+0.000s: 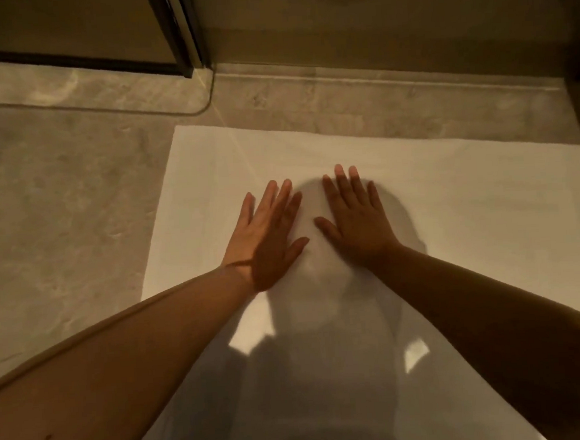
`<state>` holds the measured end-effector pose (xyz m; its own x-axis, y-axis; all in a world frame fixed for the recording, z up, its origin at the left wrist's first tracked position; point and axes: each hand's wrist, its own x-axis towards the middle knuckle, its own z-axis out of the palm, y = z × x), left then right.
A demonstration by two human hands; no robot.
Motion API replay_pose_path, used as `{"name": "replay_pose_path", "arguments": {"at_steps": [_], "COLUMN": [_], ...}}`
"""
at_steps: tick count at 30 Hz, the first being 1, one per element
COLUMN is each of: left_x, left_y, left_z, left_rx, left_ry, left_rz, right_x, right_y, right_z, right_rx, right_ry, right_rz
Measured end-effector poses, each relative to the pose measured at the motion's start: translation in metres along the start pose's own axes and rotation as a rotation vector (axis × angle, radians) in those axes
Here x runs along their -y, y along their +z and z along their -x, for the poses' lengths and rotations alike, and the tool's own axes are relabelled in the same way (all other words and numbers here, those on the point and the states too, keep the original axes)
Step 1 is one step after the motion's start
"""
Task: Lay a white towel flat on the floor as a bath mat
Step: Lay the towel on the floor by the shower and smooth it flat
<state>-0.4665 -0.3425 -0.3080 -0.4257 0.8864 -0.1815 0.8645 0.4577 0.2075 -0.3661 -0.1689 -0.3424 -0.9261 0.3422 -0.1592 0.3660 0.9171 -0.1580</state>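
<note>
Head view: towel [452, 201] near edge cut off, shadowed.

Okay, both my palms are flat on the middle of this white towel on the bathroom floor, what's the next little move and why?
Probably slide both palms outward, away from each other. The left hand and right hand lie open, side by side, near the middle of the white towel, which already lies spread on the stone floor. Faint creases show toward its far edge, so sweeping out should flatten them.
</note>
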Motion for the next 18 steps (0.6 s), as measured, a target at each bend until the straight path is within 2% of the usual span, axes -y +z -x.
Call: {"name": "replay_pose_path", "arguments": {"at_steps": [5,13,18], "left_x": [-0.061,-0.129,-0.177], "left_y": [0.019,0.039,0.048], "left_z": [-0.026,-0.046,-0.053], "left_rx": [0.094,0.103,0.082], "left_ry": [0.085,0.176,0.305], "left_rz": [-0.115,-0.136,-0.107], "right_x": [-0.084,-0.220,-0.267], "right_y": [-0.015,-0.029,-0.031], "right_z": [0.022,0.110,0.169], "right_rx": [-0.055,-0.036,-0.042], "right_ry": [0.235,0.498,0.685], "right_rz": [-0.049,-0.060,-0.070]}}
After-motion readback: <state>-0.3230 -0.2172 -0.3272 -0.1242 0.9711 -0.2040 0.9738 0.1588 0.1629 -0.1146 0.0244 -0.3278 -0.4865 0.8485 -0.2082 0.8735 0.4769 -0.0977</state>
